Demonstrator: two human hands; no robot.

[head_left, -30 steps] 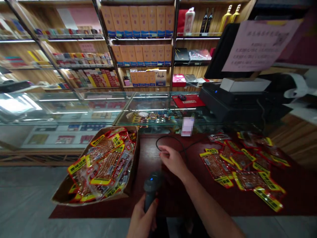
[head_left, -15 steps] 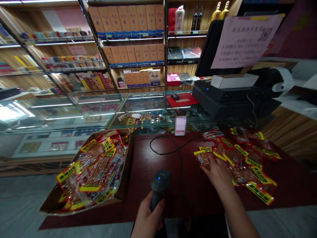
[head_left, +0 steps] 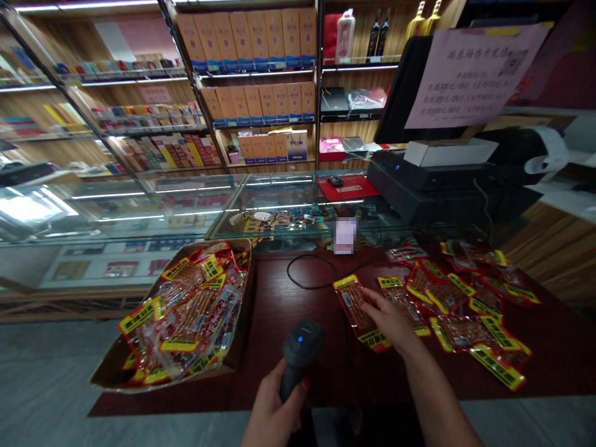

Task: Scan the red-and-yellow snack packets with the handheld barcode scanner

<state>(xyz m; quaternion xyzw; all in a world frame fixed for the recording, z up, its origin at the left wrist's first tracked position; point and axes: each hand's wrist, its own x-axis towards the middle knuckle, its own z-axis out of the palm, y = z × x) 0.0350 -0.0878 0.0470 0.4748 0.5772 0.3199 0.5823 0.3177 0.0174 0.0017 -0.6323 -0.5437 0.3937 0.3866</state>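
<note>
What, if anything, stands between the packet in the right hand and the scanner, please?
Nothing visible stands between the packet in the right hand and the scanner in the left hand; tabletop shows in the gap. The cable loop lies farther from the person.

A strip of dark red tabletop (head_left: 267, 326) lies open between the cardboard box (head_left: 241, 335) on the left and the snack packet (head_left: 356, 307) in the right hand (head_left: 388, 318). At its front, the barcode scanner (head_left: 302, 347), held up in the left hand (head_left: 278, 400), narrows the way; farther back, a looped black cable (head_left: 307, 287) crosses it, and the glass display case (head_left: 270, 194) bounds the far side. Loose packets (head_left: 449, 295) clutter the right, leaving a bare band along the front edge, overhung by the right forearm (head_left: 435, 385).
</note>
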